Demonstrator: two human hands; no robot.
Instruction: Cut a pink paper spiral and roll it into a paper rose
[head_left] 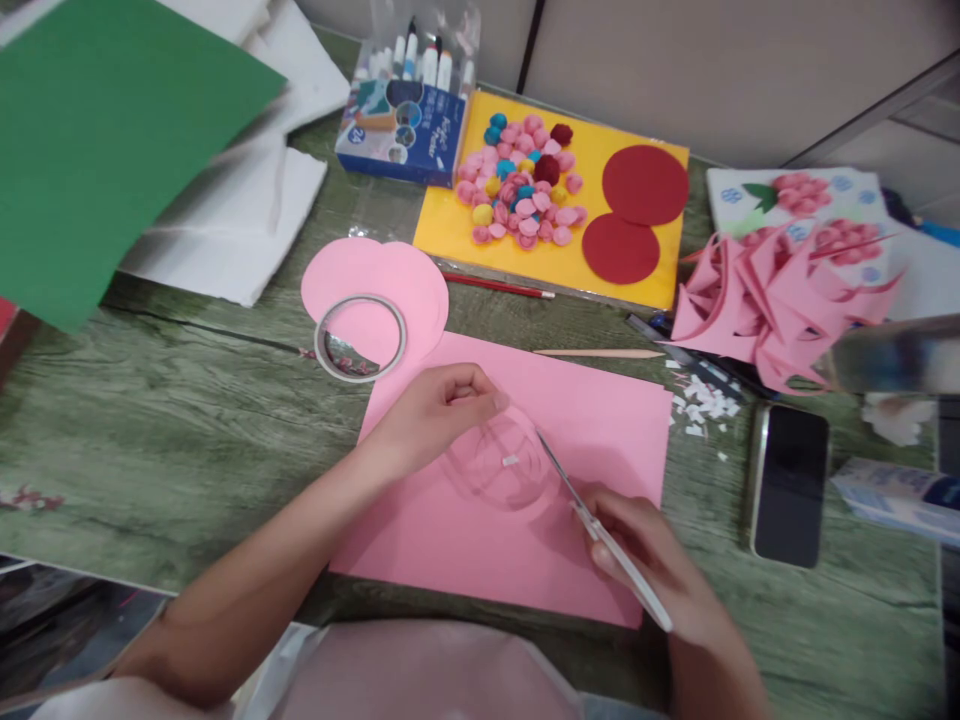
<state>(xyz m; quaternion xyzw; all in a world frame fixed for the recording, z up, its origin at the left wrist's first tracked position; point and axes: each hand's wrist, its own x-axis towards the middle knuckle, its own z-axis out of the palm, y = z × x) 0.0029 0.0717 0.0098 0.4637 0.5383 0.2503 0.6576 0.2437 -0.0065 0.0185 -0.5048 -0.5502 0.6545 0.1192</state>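
Note:
My left hand (457,405) pinches the upper edge of a curled, looped pink paper piece (499,490) between thumb and fingertips. In my right hand (652,555) is a pair of white-handled scissors (626,570), seen nearly edge-on. Their metal tips point up and left and meet the right side of the looped paper, or lie very close to it. A small white scrap (511,460) shows inside the loop. Beneath both hands lies a pink paper sheet (450,550), much the same colour as the loop, so the loop's outline is hard to make out.
Pink paper circles (420,280) lie left under a tape roll (321,340). Behind, a yellow sheet (442,225) bears small rolled paper flowers (525,190) and red circles (645,185). A marker box (405,130), pink offcuts (772,300), a phone (789,485) and green paper (120,130) surround these.

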